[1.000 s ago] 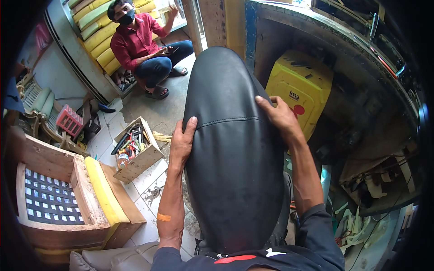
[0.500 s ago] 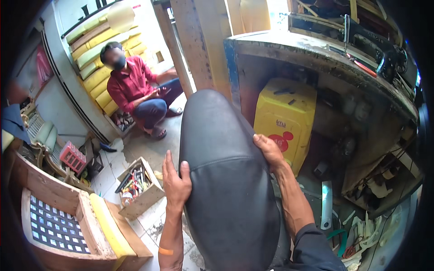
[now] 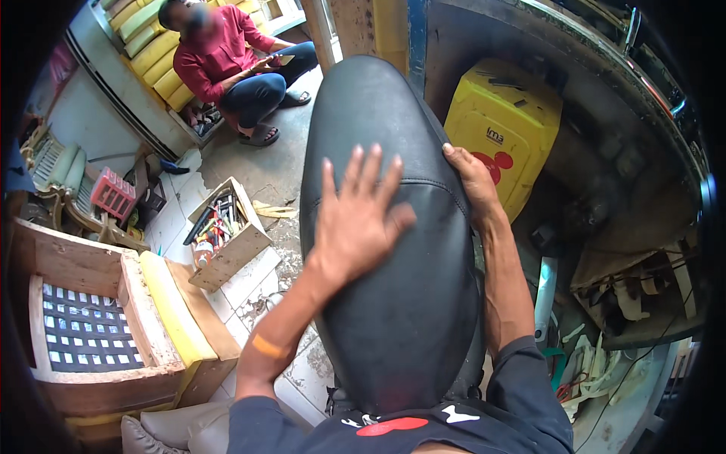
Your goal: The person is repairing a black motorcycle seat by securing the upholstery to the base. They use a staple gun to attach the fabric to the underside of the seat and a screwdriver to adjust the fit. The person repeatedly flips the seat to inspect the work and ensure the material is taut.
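A long black seat (image 3: 389, 306) with a stitched seam across its upper part stands lengthwise before me, its near end against my dark shirt. My left hand (image 3: 352, 219) is open, fingers spread over the seat's upper middle around the seam, slightly blurred. My right hand (image 3: 473, 178) grips the seat's right edge level with the seam, thumb on top and other fingers mostly hidden over the side.
A person (image 3: 227, 68) in red squats ahead holding something small. At left are a wooden tool box (image 3: 223, 272), a pink basket (image 3: 113, 193) and a wooden webbed frame (image 3: 68, 250). At right a yellow box (image 3: 503, 113) sits under a cluttered workbench (image 3: 597, 45).
My left hand has left the seat's left edge and moved right onto its top, fingers spread. My right hand still holds the right edge. My view has shifted; the squatting person's arm has lowered.
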The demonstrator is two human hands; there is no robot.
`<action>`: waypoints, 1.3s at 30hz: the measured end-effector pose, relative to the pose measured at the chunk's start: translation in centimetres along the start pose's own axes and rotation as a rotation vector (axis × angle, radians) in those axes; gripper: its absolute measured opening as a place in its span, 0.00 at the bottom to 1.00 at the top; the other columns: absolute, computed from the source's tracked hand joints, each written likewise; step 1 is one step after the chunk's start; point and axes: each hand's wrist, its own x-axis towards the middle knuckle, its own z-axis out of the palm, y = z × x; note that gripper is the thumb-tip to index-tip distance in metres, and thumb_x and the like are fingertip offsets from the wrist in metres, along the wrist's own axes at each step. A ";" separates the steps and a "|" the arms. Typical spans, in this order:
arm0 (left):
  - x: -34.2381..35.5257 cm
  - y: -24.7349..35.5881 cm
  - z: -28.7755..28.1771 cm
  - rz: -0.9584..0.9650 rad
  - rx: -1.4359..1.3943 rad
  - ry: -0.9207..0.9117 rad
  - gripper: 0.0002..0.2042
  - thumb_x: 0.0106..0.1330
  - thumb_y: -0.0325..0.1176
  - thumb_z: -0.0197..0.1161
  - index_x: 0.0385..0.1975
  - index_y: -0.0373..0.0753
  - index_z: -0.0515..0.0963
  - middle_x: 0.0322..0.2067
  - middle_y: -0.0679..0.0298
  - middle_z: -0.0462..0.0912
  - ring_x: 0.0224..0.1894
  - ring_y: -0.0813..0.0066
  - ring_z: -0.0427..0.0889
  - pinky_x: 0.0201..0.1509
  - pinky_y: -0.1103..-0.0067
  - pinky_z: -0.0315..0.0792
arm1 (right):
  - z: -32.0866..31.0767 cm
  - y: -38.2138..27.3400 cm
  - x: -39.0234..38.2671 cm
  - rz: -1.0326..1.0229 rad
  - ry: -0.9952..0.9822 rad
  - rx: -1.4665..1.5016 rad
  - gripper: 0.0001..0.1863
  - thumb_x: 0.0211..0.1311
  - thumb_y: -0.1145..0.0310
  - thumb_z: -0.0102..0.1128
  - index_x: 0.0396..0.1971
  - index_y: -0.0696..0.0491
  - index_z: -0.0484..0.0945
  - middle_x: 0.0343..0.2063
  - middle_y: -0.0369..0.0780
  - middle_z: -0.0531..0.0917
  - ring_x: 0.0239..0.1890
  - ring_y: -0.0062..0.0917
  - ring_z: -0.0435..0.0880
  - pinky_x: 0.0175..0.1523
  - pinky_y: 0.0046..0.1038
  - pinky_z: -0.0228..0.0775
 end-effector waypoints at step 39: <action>-5.7 -6.8 3.4 -0.775 -1.518 0.048 0.36 0.83 0.60 0.48 0.67 0.26 0.72 0.59 0.48 0.83 0.56 0.63 0.87 0.64 0.71 0.80 | -1.2 -0.8 -1.1 0.098 0.046 0.060 0.37 0.78 0.41 0.58 0.62 0.65 0.80 0.52 0.50 0.87 0.49 0.31 0.89 0.55 0.33 0.82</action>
